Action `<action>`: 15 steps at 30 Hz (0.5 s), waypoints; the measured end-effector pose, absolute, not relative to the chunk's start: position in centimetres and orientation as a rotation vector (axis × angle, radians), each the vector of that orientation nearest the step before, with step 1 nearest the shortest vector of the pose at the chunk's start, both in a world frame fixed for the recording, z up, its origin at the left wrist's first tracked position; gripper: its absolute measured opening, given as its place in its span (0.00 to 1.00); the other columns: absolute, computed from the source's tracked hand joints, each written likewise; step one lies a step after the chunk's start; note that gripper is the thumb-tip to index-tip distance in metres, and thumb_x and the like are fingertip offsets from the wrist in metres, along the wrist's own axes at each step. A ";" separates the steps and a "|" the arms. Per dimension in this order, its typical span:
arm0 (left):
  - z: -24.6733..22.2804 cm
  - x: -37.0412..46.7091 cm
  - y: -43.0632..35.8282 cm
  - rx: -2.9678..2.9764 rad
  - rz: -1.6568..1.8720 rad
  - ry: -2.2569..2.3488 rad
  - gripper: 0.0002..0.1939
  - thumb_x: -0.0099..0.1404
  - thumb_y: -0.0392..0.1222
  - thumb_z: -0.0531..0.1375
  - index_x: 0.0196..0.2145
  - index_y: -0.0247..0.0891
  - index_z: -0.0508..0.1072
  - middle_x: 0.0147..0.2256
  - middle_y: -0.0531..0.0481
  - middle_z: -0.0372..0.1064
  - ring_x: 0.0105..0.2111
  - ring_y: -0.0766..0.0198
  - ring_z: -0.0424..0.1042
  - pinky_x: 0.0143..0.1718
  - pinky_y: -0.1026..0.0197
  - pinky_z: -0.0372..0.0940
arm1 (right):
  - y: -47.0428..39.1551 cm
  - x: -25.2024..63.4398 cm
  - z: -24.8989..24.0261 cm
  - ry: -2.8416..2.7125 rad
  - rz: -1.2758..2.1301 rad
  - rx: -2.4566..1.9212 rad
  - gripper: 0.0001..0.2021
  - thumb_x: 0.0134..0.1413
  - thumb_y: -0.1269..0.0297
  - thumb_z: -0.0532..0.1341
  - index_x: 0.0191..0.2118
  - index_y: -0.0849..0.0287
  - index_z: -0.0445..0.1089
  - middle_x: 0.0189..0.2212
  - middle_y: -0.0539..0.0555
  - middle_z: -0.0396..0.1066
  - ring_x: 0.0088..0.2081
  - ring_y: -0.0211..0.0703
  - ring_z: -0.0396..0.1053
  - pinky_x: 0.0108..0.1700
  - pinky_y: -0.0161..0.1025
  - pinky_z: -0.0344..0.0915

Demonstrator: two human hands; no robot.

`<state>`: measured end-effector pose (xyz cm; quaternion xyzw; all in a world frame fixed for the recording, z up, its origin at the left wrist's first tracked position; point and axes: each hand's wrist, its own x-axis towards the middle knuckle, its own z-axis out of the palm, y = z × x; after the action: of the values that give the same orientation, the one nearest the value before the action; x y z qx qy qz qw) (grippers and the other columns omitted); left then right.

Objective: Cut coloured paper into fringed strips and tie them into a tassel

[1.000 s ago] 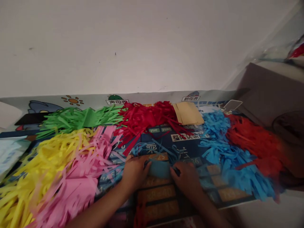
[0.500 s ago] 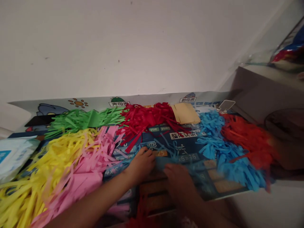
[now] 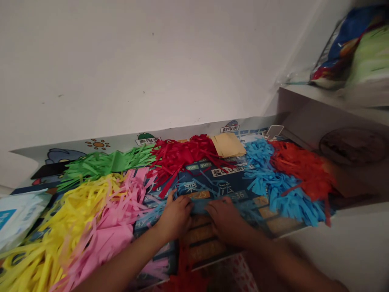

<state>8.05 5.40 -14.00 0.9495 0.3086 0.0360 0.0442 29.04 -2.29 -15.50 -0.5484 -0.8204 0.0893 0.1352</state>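
Observation:
My left hand (image 3: 177, 214) and my right hand (image 3: 225, 219) are close together over the middle of a printed learning chart (image 3: 200, 254). Between them lies a blue fringed paper strip (image 3: 199, 206), its cut ends spreading out to both sides. The fingers of both hands are closed on its uncut middle band. Left of my hands are pink paper fringe (image 3: 112, 239) and yellow paper fringe (image 3: 71, 207). Beyond them sit red paper fringe (image 3: 185, 153) and green paper fringe (image 3: 115, 161). To the right lie bright blue paper fringe (image 3: 282, 188) and orange-red paper fringe (image 3: 304, 166).
A stack of tan paper pieces (image 3: 228, 145) rests at the back. At the left edge stands a white and blue packet (image 3: 22, 217). A box (image 3: 328, 129) with bags (image 3: 343, 44) on top is at the right. The wall (image 3: 170, 73) rises behind.
My view has shifted a little to the right. The right hand has moved up to the blue strip's band, closer in line with the left hand. The left hand stays on the strip.

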 end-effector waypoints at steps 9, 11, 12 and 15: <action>-13.0 9.2 5.2 2.933 0.127 1.032 0.13 0.57 0.42 0.61 0.40 0.36 0.75 0.38 0.43 0.74 0.40 0.51 0.71 0.57 0.36 0.46 | -1.4 29.3 -13.7 -2.386 0.193 -1.572 0.19 0.47 0.73 0.57 0.48 0.59 0.65 0.45 0.57 0.71 0.46 0.49 0.64 0.48 0.47 0.51; -13.0 9.3 5.3 2.939 0.155 1.029 0.11 0.58 0.41 0.60 0.38 0.36 0.75 0.36 0.44 0.74 0.39 0.51 0.71 0.57 0.36 0.46 | -1.6 28.7 -13.9 -2.409 0.110 -1.536 0.17 0.49 0.70 0.59 0.47 0.59 0.66 0.44 0.58 0.71 0.46 0.50 0.64 0.48 0.47 0.51; -13.0 9.4 5.3 2.944 0.170 1.025 0.10 0.58 0.41 0.60 0.37 0.36 0.76 0.35 0.44 0.74 0.39 0.51 0.71 0.57 0.36 0.46 | -1.6 28.4 -14.2 -2.407 0.054 -1.536 0.15 0.51 0.70 0.59 0.47 0.59 0.67 0.42 0.58 0.71 0.45 0.50 0.64 0.48 0.47 0.51; -13.0 9.5 5.2 2.968 0.194 1.033 0.08 0.59 0.41 0.60 0.34 0.36 0.75 0.32 0.45 0.74 0.37 0.52 0.71 0.57 0.35 0.45 | -1.0 28.4 -15.6 -2.361 -0.049 -1.538 0.09 0.58 0.70 0.57 0.43 0.58 0.69 0.37 0.56 0.73 0.41 0.48 0.65 0.47 0.46 0.52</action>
<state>9.50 5.24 -12.96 0.9426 0.3282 0.0618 -0.0035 28.38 -1.01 -15.59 -0.5387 -0.8268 -0.0172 0.1609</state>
